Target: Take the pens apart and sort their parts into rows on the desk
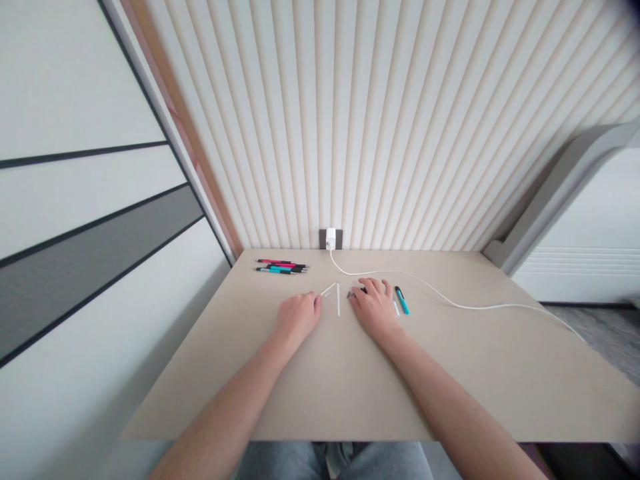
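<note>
My left hand (299,317) is closed, its thumb and fingers pinching a thin white pen refill (329,289) that points up and to the right. Just right of its tip, a second thin white stick (339,299) lies lengthwise on the table. My right hand (374,303) rests palm down with the fingers spread over small pen parts. A small dark metallic piece (351,294) shows by its thumb, and a black bit is partly hidden under the fingers. Beside that hand lie a whitish clear stick (396,307) and a turquoise pen barrel (402,301) with a black end.
Several red, turquoise and black pens (283,267) lie grouped at the table's back left. A white charger (331,239) sits in the wall socket, its white cable (450,303) running right across the beige table (340,387). A ribbed wall panel stands behind.
</note>
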Action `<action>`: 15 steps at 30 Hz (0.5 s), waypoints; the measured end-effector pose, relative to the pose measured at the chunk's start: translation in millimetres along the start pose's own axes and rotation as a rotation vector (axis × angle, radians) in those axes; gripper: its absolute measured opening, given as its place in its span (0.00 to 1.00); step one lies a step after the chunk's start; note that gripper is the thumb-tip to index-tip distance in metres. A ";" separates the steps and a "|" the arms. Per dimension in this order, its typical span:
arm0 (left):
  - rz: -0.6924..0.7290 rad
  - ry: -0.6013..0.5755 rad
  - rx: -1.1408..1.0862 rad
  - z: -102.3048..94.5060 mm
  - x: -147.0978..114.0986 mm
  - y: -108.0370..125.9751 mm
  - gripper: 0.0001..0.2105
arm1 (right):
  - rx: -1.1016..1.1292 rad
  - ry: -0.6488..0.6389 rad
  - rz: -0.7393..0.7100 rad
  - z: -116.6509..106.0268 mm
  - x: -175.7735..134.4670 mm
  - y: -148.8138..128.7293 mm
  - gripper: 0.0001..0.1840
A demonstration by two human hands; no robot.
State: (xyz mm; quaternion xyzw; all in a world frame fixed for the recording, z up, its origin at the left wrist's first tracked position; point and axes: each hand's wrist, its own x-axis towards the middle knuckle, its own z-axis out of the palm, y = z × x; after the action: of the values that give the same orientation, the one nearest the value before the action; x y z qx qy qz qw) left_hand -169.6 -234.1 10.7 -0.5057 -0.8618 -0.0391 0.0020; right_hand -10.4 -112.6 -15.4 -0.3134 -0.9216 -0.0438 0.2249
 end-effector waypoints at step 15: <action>0.023 -0.001 0.000 -2.2 0.0 -1.5 0.20 | -0.004 0.003 0.015 6.7 -0.4 -1.3 0.11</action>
State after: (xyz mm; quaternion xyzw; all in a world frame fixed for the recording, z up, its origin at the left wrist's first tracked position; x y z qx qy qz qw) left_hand -171.1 -235.0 12.8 -0.5156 -0.8560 -0.0386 0.0020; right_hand -13.6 -112.3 -21.5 -0.3205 -0.9188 -0.0444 0.2259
